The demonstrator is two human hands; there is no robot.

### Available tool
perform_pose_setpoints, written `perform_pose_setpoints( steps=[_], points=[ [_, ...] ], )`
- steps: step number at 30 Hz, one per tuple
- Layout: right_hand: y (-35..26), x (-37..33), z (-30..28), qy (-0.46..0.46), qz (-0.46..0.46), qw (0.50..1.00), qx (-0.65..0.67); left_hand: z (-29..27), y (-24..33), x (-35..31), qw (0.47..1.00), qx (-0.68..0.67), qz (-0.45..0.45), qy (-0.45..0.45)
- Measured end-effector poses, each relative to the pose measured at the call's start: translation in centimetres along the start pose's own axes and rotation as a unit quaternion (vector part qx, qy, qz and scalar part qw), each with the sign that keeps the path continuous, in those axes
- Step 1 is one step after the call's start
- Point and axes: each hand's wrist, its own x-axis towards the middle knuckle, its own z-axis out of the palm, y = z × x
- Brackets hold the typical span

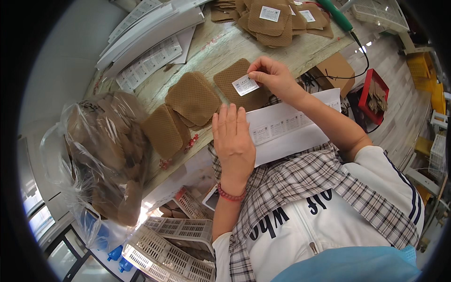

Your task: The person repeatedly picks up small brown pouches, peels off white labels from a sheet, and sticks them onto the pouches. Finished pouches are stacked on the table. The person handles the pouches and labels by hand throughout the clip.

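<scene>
Pinching a white label between thumb and forefinger, the right hand is holding it over a brown pad.

Fingers straight and close together, the left hand is gripping nothing visible and is overlapping one end of a label sheet, while the right forearm is crossing near its other end. Stacked pads are lying just left of the left fingertips, a bulging plastic bag standing farther left. Beyond the right fingers, labelled pads are lying heaped beside a green-handled tool.
</scene>
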Motion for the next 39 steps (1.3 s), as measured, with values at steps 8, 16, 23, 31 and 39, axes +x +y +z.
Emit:
perform_pose_setpoints(
  steps=[8,16,23,31,39],
  points=[
    [2.2,0.2,0.5,0.046,-0.067,0.992,-0.094,2.5,-0.6,-0.5,0.995,-0.057,0.044,-0.071],
    [1.5,-0.3,0.5,0.059,-0.026,0.99,-0.123,1.7,2.0,-0.3,0.997,-0.078,-0.02,0.019],
    [2.2,-0.2,0.9,0.079,-0.053,0.984,-0.152,2.8,3.6,-2.4,0.857,-0.411,-0.284,-0.129],
    [1.2,0.4,1.3,0.054,-0.008,0.993,-0.106,-1.6,-6.7,-7.9,0.908,-0.138,-0.367,-0.15],
    [1.4,0.6,1.0,0.047,-0.001,0.991,-0.128,-2.3,-0.8,-2.4,0.994,0.054,-0.085,0.045]
  ],
)
